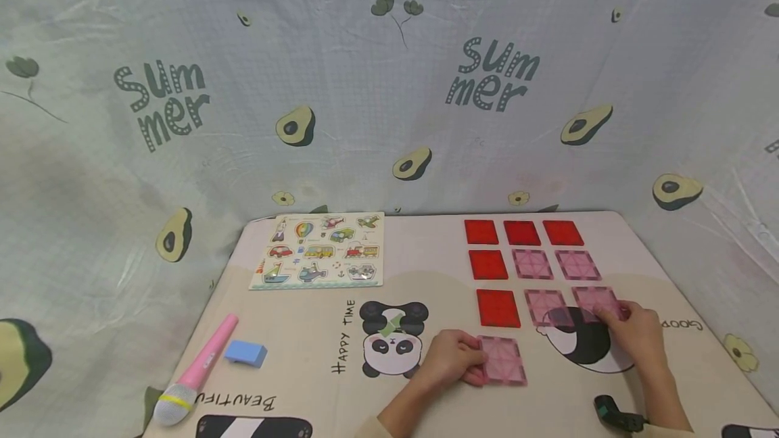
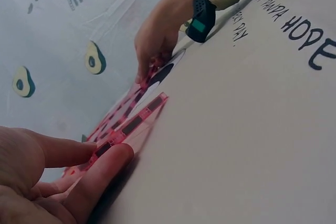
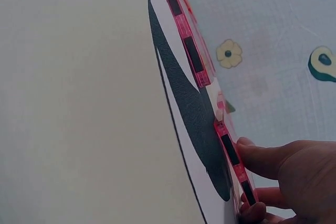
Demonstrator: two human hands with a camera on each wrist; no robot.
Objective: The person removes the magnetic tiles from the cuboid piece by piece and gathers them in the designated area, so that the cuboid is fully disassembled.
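My left hand [image 1: 453, 359] pinches the left edge of a pink see-through magnetic tile [image 1: 503, 361]. In the left wrist view, thumb and finger grip this tile [image 2: 137, 123] from both sides, tilted a little above the tabletop. Farther right, my right hand [image 1: 640, 333] pinches another pink magnetic tile [image 1: 593, 297] by its right side, at the near right corner of a grid of tiles. The right wrist view shows that tile [image 3: 229, 148] between thumb and fingers. Beside it lies a pink tile [image 1: 546, 307]; two more pink tiles [image 1: 532, 264] and several red tiles [image 1: 499, 307] make up the grid.
A vehicle puzzle board [image 1: 318, 251] lies at the back left. Left of the panda print are a blue block [image 1: 246, 353] and a pink toy microphone [image 1: 197, 370]. A dark wrist device [image 1: 615, 414] is on my right wrist. An avocado-print curtain [image 1: 341, 86] surrounds the table.
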